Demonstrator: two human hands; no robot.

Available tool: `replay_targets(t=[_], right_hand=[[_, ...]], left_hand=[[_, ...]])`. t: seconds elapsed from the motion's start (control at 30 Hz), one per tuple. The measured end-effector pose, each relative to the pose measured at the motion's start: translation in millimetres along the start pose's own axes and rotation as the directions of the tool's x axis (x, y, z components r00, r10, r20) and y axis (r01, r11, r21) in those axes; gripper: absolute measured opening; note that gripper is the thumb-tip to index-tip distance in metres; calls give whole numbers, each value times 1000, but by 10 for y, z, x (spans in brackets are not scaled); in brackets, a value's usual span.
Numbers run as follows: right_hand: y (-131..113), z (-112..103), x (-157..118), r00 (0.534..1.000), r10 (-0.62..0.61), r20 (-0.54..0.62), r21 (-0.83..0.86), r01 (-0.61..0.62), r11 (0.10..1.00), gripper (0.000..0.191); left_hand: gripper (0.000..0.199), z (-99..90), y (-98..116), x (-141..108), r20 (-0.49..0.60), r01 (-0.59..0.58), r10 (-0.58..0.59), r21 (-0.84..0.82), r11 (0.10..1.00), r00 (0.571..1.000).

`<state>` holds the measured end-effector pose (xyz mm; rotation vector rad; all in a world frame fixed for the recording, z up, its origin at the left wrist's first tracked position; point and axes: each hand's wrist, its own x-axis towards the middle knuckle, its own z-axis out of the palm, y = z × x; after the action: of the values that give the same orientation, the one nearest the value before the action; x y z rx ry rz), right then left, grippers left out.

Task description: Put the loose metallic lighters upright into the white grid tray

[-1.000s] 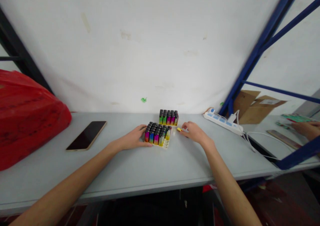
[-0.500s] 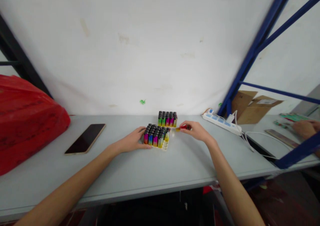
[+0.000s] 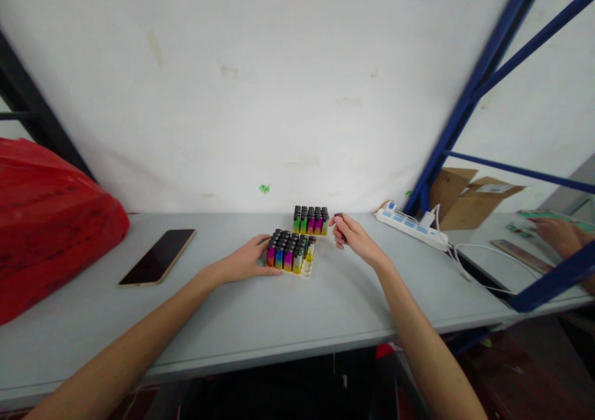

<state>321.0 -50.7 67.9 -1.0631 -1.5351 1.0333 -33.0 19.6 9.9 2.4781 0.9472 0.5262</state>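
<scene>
Colourful lighters (image 3: 288, 259) with black tops stand upright in rows in a pale tray (image 3: 305, 272), whose front right slots hold none. My left hand (image 3: 248, 259) grips the tray's left side, thumb along the front and fingers behind. To the right of the tray, my right hand (image 3: 352, 235) is raised with its fingers curled round a lighter (image 3: 338, 215); only its dark reddish end shows above the fingers. Just left of that hand, a second group of lighters (image 3: 310, 220) stands upright farther back, near the wall.
A phone (image 3: 158, 258) lies on the grey table (image 3: 232, 327) at left, near a red plastic bag (image 3: 51, 228). At right are a white power strip (image 3: 413, 227) with cables, a blue metal frame (image 3: 465, 104) and a cardboard box (image 3: 465, 203). Another person's hand (image 3: 558, 234) works beyond the frame.
My right hand has turned the lighter from lying sideways to more upright, so the fingers now hide most of it. My left hand stays at the tray.
</scene>
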Motion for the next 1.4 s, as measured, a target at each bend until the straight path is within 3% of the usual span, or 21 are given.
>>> replay_targets(t=[0.13,0.27,0.47,0.63,0.73,0.83,0.93,1.07,1.2,1.4], right_hand=[[-42,146,28,991,111,-79,72,-105,992,73],[-42,281,33,961,186,-203,104,-168,980,63],[-12,337,-18,959,236,-157,83,-225,971,53],[-31,333,32,954,260,-152,62,-253,965,69],[-102,331,35,982,167,-85,62,-162,985,77],[-226,295,-49,997,-41,-66,-32,39,999,75],[-393,240,-169,982,-189,20,-177,190,966,63],[-571,214,-268,955,-276,108,-403,296,866,51],[-555,238,-266,958,-221,185,-559,288,777,44],[-379,251,-198,968,-25,249,-501,151,852,34]], left_hand=[[102,2,-11,2,0,1,-1,0,1000,1000],[100,0,-15,3,3,-4,4,-5,1000,1000],[103,7,-9,-2,11,0,0,-9,1000,1000],[104,10,-12,-1,5,3,-2,-5,1000,1000],[103,7,-20,-3,9,0,0,2,1000,1000],[101,7,-26,-7,-2,-16,16,0,1000,1000],[102,13,-27,-8,-3,-9,9,-2,1000,1000],[101,21,-15,-3,-13,-11,11,-19,1000,1000],[98,21,7,1,-14,-25,25,-20,999,1000],[99,32,10,-5,-8,-22,22,-19,1000,1000]])
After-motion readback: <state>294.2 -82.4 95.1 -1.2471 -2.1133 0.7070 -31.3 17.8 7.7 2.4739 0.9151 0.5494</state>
